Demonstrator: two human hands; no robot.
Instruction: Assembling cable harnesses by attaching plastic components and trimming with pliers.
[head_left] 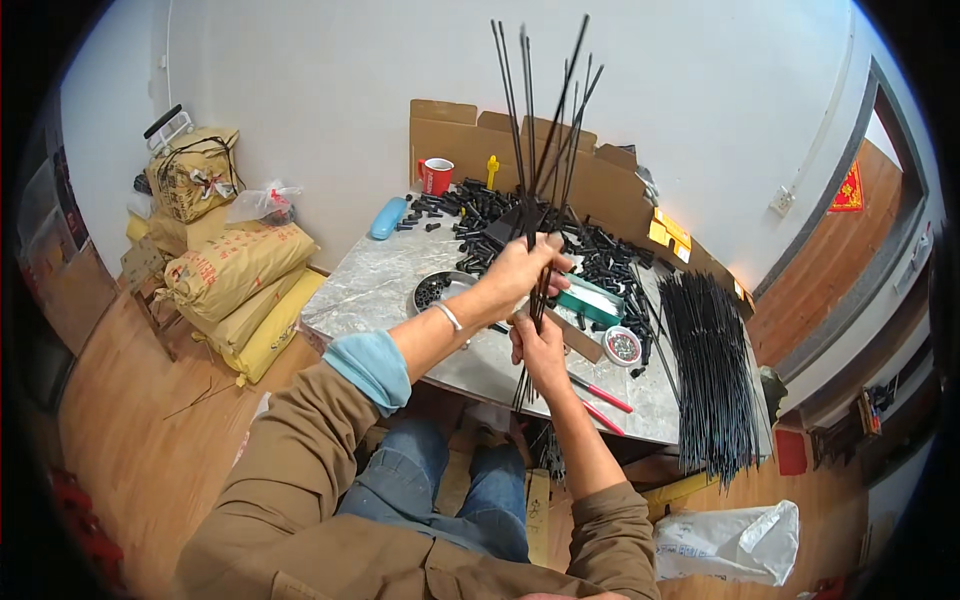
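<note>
A loose bundle of long thin black rods (530,130) stands upright before me, its upper ends fanned out. My left hand (522,272) is closed round the middle of the bundle. Just below it, my right hand (541,350) grips the same rods lower down, and their bottom ends stick out beneath it. Behind my hands a heap of short black plastic parts (600,245) covers much of the grey marbled table (360,270). Beside my left wrist is a round dark tray (432,290) of small black pieces. Red-handled pliers (605,400) lie to the right of my right hand.
A big stack of black rods (710,370) hangs over the table's right edge. Near it are a green box (590,300) and a small round tub (621,346). Cardboard (440,140) lines the back, by a red mug (437,177) and a blue case (388,217). Sacks (240,270) are piled left.
</note>
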